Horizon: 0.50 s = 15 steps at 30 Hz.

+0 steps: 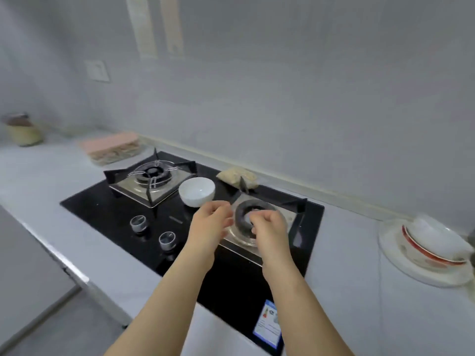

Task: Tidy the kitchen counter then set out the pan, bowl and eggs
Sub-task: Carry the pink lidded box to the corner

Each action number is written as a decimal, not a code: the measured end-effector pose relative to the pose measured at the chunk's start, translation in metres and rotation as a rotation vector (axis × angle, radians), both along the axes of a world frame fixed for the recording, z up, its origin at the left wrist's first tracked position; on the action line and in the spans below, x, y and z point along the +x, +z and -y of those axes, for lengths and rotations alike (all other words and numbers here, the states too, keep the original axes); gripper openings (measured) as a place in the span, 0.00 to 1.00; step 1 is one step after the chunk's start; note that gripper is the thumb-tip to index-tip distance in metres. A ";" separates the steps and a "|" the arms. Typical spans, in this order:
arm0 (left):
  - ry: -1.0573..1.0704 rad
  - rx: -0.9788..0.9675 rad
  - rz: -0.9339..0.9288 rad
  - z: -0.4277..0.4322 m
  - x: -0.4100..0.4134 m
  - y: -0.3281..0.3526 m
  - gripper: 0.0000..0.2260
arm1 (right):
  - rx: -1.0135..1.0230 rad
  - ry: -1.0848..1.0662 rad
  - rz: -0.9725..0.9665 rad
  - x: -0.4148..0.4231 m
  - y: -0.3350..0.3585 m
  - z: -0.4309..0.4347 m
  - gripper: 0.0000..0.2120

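Both hands are held out over the front of the black glass hob (108, 214), close together but not touching. The left hand (210, 222) is seen with its fingers loosely curled and its thumb uppermost; nothing is seen in it, though the fingertips are smeared by blur. The right hand (268, 228) is turned with its back to the camera, fingers curled under, directly above the right burner (257, 208). Whether anything is pinched there cannot be told, since the palm side is hidden.

And the bowl (197, 191): white, upright, set on the glass between the two burners, just beyond the left hand and apart from it. The left burner (151, 176) is seen with its pan support bare. Two knobs (138, 223) are lined up along the hob's front edge, left of the left wrist, and a blue-edged label (268, 323) is stuck at the near corner.

Behind the right burner, a small tan bag (237, 177) is laid at the hob's rear edge. On the pale counter (38, 181), a pink-lidded box (113, 149) is placed near the wall, behind and left of the hob; pale shapes are glimpsed through its clear side, too blurred to be named. Further left a jar (21, 129) is stood by the wall. Far right, a stack of dishes (431, 245) is tilted on a white plate.
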<state>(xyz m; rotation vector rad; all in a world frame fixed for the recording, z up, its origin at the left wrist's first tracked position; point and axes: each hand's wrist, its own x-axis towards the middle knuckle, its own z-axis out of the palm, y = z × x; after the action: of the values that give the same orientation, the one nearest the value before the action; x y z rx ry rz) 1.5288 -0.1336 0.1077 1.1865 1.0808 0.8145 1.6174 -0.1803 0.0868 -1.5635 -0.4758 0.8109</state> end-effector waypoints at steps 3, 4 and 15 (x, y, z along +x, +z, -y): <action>0.123 -0.006 0.001 -0.026 -0.043 0.001 0.04 | -0.010 0.114 -0.030 -0.038 -0.003 -0.035 0.02; 0.158 -0.013 -0.010 -0.035 -0.056 0.000 0.04 | -0.013 0.145 -0.036 -0.051 -0.003 -0.045 0.01; 0.387 -0.010 0.040 -0.169 -0.198 -0.009 0.04 | -0.056 0.376 0.003 -0.177 -0.004 -0.192 0.01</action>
<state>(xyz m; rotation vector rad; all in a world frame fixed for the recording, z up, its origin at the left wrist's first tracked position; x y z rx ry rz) 1.3303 0.0357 0.0985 0.9597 1.3002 1.1228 1.4401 0.0121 0.0831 -1.5484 -0.7692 1.1148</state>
